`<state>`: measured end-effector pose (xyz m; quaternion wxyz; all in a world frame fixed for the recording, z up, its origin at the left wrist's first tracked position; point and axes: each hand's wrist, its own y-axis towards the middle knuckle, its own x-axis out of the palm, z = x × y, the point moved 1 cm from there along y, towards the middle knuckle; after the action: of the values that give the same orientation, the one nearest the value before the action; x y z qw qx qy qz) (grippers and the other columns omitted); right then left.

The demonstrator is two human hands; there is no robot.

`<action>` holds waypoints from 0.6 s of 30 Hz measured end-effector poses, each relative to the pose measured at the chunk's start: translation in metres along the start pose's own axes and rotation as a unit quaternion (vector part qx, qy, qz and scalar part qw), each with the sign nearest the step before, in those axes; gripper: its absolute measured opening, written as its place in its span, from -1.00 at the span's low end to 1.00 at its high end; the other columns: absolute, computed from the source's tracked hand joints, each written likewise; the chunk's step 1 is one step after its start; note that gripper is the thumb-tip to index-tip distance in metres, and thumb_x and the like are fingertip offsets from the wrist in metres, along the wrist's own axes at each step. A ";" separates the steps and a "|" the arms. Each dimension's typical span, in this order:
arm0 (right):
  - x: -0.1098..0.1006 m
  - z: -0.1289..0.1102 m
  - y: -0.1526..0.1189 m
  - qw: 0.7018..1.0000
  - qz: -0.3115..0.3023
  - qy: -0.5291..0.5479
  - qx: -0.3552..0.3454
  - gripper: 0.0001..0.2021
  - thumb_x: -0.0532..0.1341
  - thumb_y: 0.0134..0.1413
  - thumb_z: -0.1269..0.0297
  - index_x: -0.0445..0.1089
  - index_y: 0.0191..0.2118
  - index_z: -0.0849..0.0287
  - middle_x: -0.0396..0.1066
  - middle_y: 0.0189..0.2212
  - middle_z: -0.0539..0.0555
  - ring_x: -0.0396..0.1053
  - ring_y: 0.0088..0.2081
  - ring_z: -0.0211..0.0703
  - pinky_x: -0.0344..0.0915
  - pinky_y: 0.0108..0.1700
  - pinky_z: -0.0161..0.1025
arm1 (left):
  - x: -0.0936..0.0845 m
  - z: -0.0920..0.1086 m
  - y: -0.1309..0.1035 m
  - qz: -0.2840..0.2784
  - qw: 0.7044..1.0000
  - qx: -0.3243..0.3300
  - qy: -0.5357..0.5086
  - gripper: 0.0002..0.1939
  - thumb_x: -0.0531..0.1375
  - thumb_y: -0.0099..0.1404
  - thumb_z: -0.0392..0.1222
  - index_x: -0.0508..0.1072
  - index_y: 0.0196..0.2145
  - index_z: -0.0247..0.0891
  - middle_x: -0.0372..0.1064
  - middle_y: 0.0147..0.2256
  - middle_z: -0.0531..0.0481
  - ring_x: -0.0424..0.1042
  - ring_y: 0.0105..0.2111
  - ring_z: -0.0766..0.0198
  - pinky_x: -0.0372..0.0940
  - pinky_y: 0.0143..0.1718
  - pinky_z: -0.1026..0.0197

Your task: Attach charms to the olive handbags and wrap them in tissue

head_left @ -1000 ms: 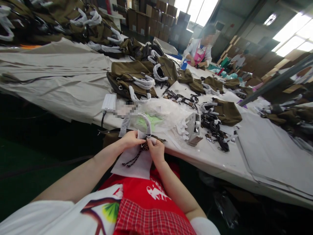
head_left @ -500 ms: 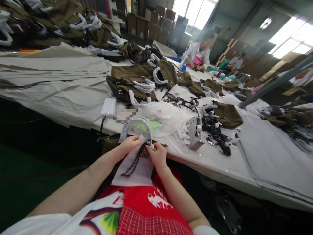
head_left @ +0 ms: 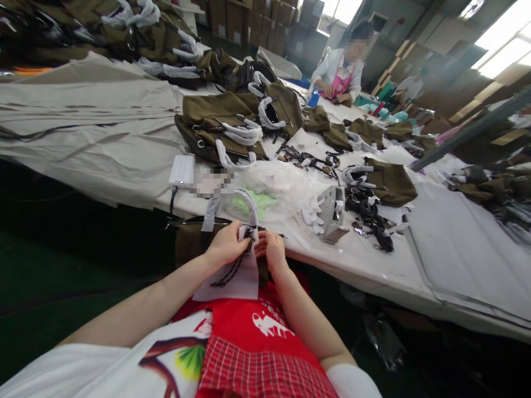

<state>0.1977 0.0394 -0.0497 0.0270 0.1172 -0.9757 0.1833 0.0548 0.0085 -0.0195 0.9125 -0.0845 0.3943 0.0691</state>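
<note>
A brown bag (head_left: 187, 243) with white-wrapped handles (head_left: 249, 202) hangs against the table's front edge, close to my body. Over its front lies a white sheet (head_left: 244, 282), with a dark beaded cord (head_left: 228, 275) and a small leopard-patterned piece, mostly covered by fingers. My left hand (head_left: 227, 243) pinches the sheet and the patterned piece below the handle's base. My right hand (head_left: 269, 250) is at the sheet's right edge, its fingers apart and partly behind the sheet, with no object clearly gripped.
Beyond the bag are a clear plastic bag with green inside (head_left: 265, 193), a metal dispenser (head_left: 332, 213), a white box with a cable (head_left: 182, 171), black straps (head_left: 369, 207) and several brown bags (head_left: 219, 116). A person (head_left: 342, 72) works across the table (head_left: 365, 265).
My left hand has moved right over the patterned piece and covers most of it. The right hand has let go of that piece and spread its fingers. The view has tilted slightly down.
</note>
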 end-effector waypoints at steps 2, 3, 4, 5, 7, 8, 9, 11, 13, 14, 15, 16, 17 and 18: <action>-0.001 0.002 0.000 1.000 -0.009 -0.011 -0.002 -0.79 0.14 -0.01 0.18 0.38 -0.34 0.21 0.39 -0.67 -0.04 0.33 -0.69 -0.26 0.30 -0.64 -0.36 | 0.001 -0.002 0.001 -0.002 1.000 0.001 -0.006 -0.81 0.20 0.10 -0.07 0.34 -0.34 -0.18 0.41 -0.46 0.01 0.43 -0.43 0.14 0.17 -0.44 0.23; -0.002 0.003 0.000 1.000 -0.013 -0.023 -0.010 -0.81 0.18 -0.06 0.22 0.38 -0.32 0.20 0.41 -0.66 -0.05 0.35 -0.67 -0.25 0.32 -0.62 -0.36 | 0.002 -0.004 0.003 -0.003 1.000 -0.001 -0.015 -0.80 0.21 0.10 -0.06 0.34 -0.34 -0.18 0.41 -0.47 0.02 0.43 -0.44 0.14 0.17 -0.44 0.23; -0.003 0.004 0.000 0.999 -0.019 -0.035 -0.021 -0.81 0.21 -0.10 0.24 0.37 -0.31 0.19 0.42 -0.65 -0.06 0.37 -0.65 -0.24 0.33 -0.60 -0.36 | 0.003 -0.006 0.004 -0.006 1.000 -0.004 -0.027 -0.80 0.21 0.09 -0.07 0.33 -0.35 -0.18 0.41 -0.48 0.03 0.43 -0.45 0.15 0.17 -0.45 0.23; -0.003 0.004 -0.001 0.998 -0.027 -0.044 -0.031 -0.79 0.24 -0.11 0.23 0.36 -0.30 0.18 0.42 -0.64 -0.07 0.38 -0.64 -0.24 0.34 -0.59 -0.35 | 0.004 -0.009 0.006 -0.012 0.999 -0.006 -0.041 -0.79 0.22 0.08 -0.07 0.33 -0.35 -0.18 0.41 -0.48 0.04 0.42 -0.46 0.17 0.16 -0.46 0.24; -0.004 0.007 -0.001 0.996 -0.041 -0.060 -0.043 -0.76 0.26 -0.10 0.16 0.35 -0.30 0.16 0.41 -0.65 -0.09 0.38 -0.64 -0.23 0.34 -0.59 -0.34 | 0.005 -0.012 0.008 -0.027 0.998 -0.006 -0.064 -0.79 0.22 0.06 -0.08 0.33 -0.36 -0.18 0.41 -0.50 0.06 0.41 -0.48 0.19 0.16 -0.47 0.24; -0.003 0.008 -0.001 0.995 -0.040 -0.071 -0.050 -0.75 0.27 -0.09 0.12 0.34 -0.31 0.14 0.39 -0.66 -0.10 0.37 -0.65 -0.23 0.32 -0.60 -0.34 | 0.006 -0.013 0.008 -0.034 0.997 -0.002 -0.070 -0.80 0.22 0.06 -0.09 0.32 -0.36 -0.19 0.40 -0.50 0.07 0.40 -0.49 0.20 0.15 -0.48 0.24; -0.003 0.010 -0.001 0.994 -0.032 -0.085 -0.061 -0.75 0.27 -0.08 0.09 0.32 -0.33 0.14 0.36 -0.68 -0.12 0.34 -0.67 -0.23 0.29 -0.62 -0.35 | 0.006 -0.013 0.008 -0.040 0.997 0.006 -0.069 -0.81 0.21 0.06 -0.10 0.32 -0.36 -0.19 0.39 -0.52 0.08 0.39 -0.50 0.21 0.15 -0.48 0.25; -0.001 0.012 0.000 0.987 0.010 -0.122 -0.103 -0.76 0.27 -0.04 0.07 0.30 -0.40 0.13 0.31 -0.72 -0.14 0.30 -0.69 -0.26 0.23 -0.61 -0.36 | 0.004 -0.011 0.006 -0.045 0.997 0.023 -0.055 -0.83 0.19 0.06 -0.14 0.31 -0.37 -0.18 0.34 -0.55 0.11 0.35 -0.53 0.23 0.13 -0.49 0.25; 0.001 0.014 0.002 0.974 0.064 -0.161 -0.149 -0.76 0.26 -0.01 0.08 0.29 -0.46 0.13 0.28 -0.74 -0.15 0.28 -0.68 -0.28 0.22 -0.57 -0.36 | 0.002 -0.008 0.001 -0.044 0.997 0.036 -0.046 -0.85 0.17 0.06 -0.16 0.28 -0.37 -0.18 0.31 -0.56 0.13 0.33 -0.54 0.25 0.13 -0.49 0.25; 0.003 0.014 0.003 0.968 0.084 -0.174 -0.161 -0.76 0.25 0.00 0.09 0.29 -0.47 0.13 0.27 -0.74 -0.15 0.28 -0.67 -0.28 0.22 -0.54 -0.37 | 0.001 -0.006 -0.001 -0.045 0.997 0.040 -0.047 -0.83 0.18 0.07 -0.15 0.27 -0.36 -0.17 0.30 -0.56 0.13 0.33 -0.54 0.25 0.13 -0.49 0.25; 0.004 0.013 0.004 0.965 0.095 -0.183 -0.163 -0.76 0.25 0.00 0.09 0.30 -0.48 0.14 0.28 -0.75 -0.14 0.29 -0.66 -0.28 0.23 -0.53 -0.37 | 0.001 -0.005 -0.003 -0.047 0.997 0.042 -0.047 -0.81 0.19 0.08 -0.12 0.26 -0.35 -0.17 0.30 -0.56 0.13 0.33 -0.54 0.25 0.13 -0.49 0.25; 0.005 0.013 0.005 0.965 0.097 -0.187 -0.158 -0.76 0.25 0.00 0.09 0.30 -0.49 0.14 0.28 -0.75 -0.14 0.30 -0.67 -0.27 0.23 -0.53 -0.37 | 0.000 -0.004 -0.005 -0.049 0.997 0.043 -0.044 -0.78 0.20 0.09 -0.08 0.26 -0.34 -0.17 0.30 -0.55 0.12 0.34 -0.53 0.24 0.13 -0.49 0.25; 0.006 0.012 0.005 0.967 0.093 -0.185 -0.147 -0.75 0.25 0.01 0.09 0.29 -0.49 0.13 0.28 -0.75 -0.14 0.30 -0.68 -0.27 0.22 -0.55 -0.37 | -0.001 -0.003 -0.006 -0.051 0.997 0.044 -0.037 -0.75 0.21 0.10 -0.04 0.25 -0.34 -0.17 0.31 -0.55 0.12 0.35 -0.52 0.23 0.13 -0.49 0.24; 0.007 0.011 0.006 0.972 0.084 -0.177 -0.132 -0.75 0.24 0.02 0.08 0.29 -0.48 0.13 0.29 -0.75 -0.14 0.30 -0.69 -0.26 0.21 -0.59 -0.37 | -0.001 -0.003 -0.007 -0.050 0.997 0.045 -0.027 -0.73 0.22 0.10 -0.02 0.26 -0.33 -0.17 0.31 -0.55 0.11 0.35 -0.52 0.22 0.12 -0.49 0.24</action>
<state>0.1899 0.0390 -0.0613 -0.1465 0.0605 -0.9869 0.0307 0.0534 0.0012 -0.0201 0.9278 -0.0616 0.3678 0.0076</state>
